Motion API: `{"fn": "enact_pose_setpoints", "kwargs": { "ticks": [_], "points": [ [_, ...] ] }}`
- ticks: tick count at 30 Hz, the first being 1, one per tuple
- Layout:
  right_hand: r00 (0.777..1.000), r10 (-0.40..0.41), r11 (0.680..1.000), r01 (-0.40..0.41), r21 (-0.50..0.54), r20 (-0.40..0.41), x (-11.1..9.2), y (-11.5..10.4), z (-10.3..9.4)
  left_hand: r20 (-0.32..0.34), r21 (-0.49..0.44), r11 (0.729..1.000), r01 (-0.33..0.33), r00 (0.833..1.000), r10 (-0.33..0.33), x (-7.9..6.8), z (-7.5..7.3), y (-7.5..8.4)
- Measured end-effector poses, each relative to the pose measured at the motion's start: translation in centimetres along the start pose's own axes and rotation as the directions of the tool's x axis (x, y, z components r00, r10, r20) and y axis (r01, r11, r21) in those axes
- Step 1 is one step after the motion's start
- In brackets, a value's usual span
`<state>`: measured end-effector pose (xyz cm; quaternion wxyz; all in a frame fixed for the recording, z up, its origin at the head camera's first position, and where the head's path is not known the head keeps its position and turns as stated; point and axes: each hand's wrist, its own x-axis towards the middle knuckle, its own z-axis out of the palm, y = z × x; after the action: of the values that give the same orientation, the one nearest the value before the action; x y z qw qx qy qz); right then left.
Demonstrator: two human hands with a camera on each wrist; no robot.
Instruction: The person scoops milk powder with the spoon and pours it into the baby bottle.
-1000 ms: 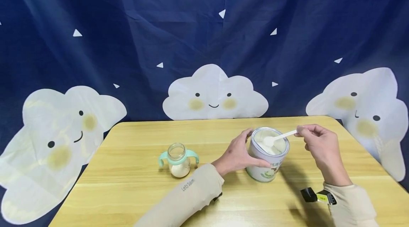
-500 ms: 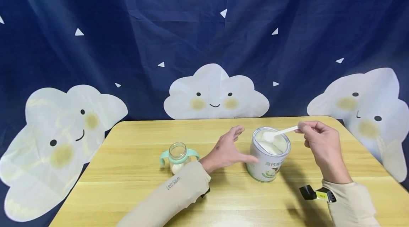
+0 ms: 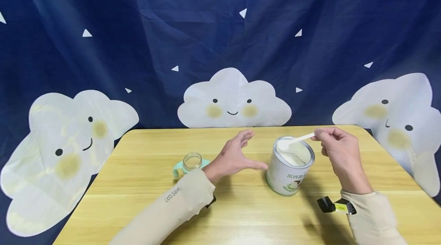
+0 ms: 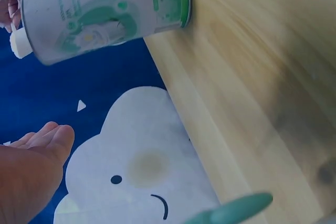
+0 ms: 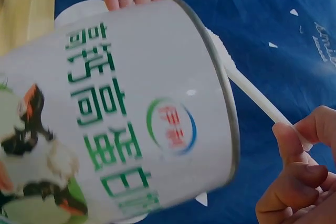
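A white milk powder can [image 3: 284, 180] with green lettering stands uncovered on the table, white powder showing inside. Between thumb and fingers, my right hand [image 3: 341, 153] pinches the end of a white scoop's [image 3: 300, 138] long handle. The scoop's bowl is over the can's mouth, near the left rim; in the right wrist view powder heaps above it. My left hand [image 3: 230, 159] is spread to the left of the can, thumb toward it, holding nothing. Behind that forearm stands a clear baby bottle [image 3: 191, 160] with mint handles, uncapped, its lower part hidden by the sleeve.
The light wooden table [image 3: 248, 214] ends at a dark blue curtain [image 3: 213, 26] with white clouds and triangles. A mint bottle handle [image 4: 241, 209] shows low in the left wrist view.
My left hand has let go of the can and moved left toward the bottle, its sleeve now covering more of it. The scoop has risen and shifted left over the can's rim.
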<state>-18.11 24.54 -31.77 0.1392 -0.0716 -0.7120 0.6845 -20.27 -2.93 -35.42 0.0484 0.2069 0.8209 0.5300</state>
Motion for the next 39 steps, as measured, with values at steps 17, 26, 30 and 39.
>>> {"fn": "enact_pose_setpoints", "kwargs": {
  "ticks": [17,26,30,39],
  "points": [
    [1.000,-0.027,0.999,0.026,0.033,0.012,-0.4,-0.5,3.7,-0.030,0.009,1.000,-0.005,1.000,0.006,-1.2,-3.6,-0.3],
    [0.999,-0.031,0.999,0.029,0.035,0.042,-0.7,-0.6,5.3,-0.045,0.007,1.000,0.009,0.999,-0.008,-1.9,-5.3,-0.3],
    [0.998,-0.029,1.000,0.029,0.011,0.047,-0.6,-0.6,5.9,-0.060,0.006,1.000,0.006,0.998,-0.005,-2.2,-6.1,-0.3],
    [0.996,-0.034,0.999,0.034,0.002,0.077,-0.8,-0.9,7.6,-0.072,0.051,0.999,-0.006,0.997,0.010,-3.3,-8.2,-1.0]
  ]
}}
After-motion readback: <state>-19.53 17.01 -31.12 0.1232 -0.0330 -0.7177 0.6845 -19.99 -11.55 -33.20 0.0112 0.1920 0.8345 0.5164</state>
